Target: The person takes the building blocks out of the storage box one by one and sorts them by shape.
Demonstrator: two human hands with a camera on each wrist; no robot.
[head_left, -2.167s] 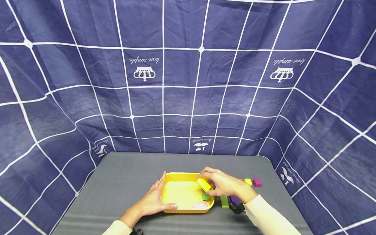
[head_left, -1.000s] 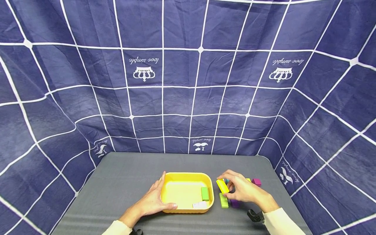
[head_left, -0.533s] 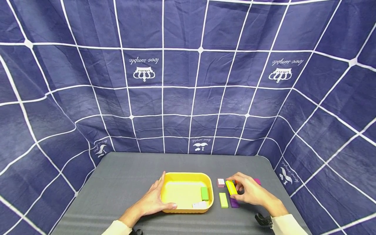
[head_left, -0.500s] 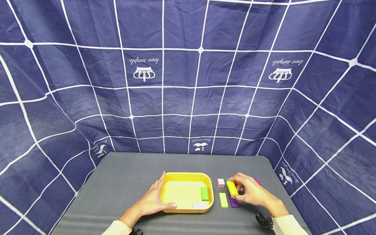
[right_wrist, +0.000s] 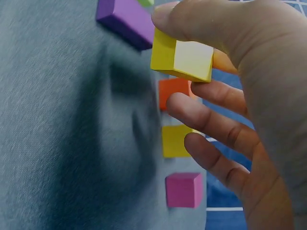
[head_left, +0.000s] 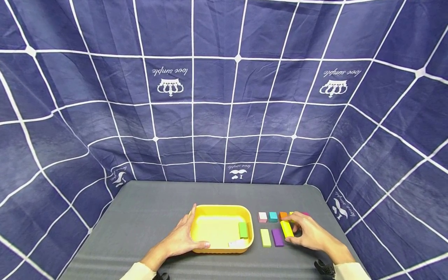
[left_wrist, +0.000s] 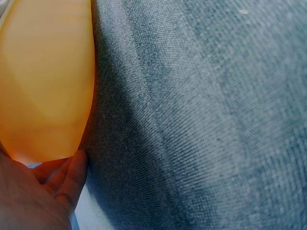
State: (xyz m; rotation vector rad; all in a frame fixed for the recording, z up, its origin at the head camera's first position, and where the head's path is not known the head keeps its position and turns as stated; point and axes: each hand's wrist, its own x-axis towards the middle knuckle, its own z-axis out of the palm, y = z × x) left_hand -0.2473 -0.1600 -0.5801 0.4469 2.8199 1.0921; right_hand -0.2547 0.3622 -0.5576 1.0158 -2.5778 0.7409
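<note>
My right hand [head_left: 309, 232] pinches a yellow rectangular block [head_left: 286, 229] between thumb and index finger, to the right of a flat purple block [head_left: 278, 237]. In the right wrist view the pinched block [right_wrist: 181, 56] appears raised off the table, and the other fingers are spread loosely below it. My left hand [head_left: 180, 235] holds the left end of a yellow tray [head_left: 220, 251], thumb over the near rim, fingers along the far left side. The left wrist view shows its fingers against the tray's outer wall [left_wrist: 48, 86]. Inside the tray lie a green block [head_left: 243, 230] and a pale block [head_left: 237, 243].
A lime block [head_left: 265, 238] lies between tray and purple block. Behind runs a row of cubes: pink [head_left: 262, 217], cyan [head_left: 273, 217], orange [head_left: 283, 216], yellow [right_wrist: 176, 141] and magenta [right_wrist: 183, 190]. A grey cloth table [head_left: 150, 206] lies beneath; blue curtains [head_left: 217, 124] enclose it.
My right hand has carried the yellow block from over the tray's right end rightward, past the lime and purple blocks. The left hand and the tray stay practically in place.
</note>
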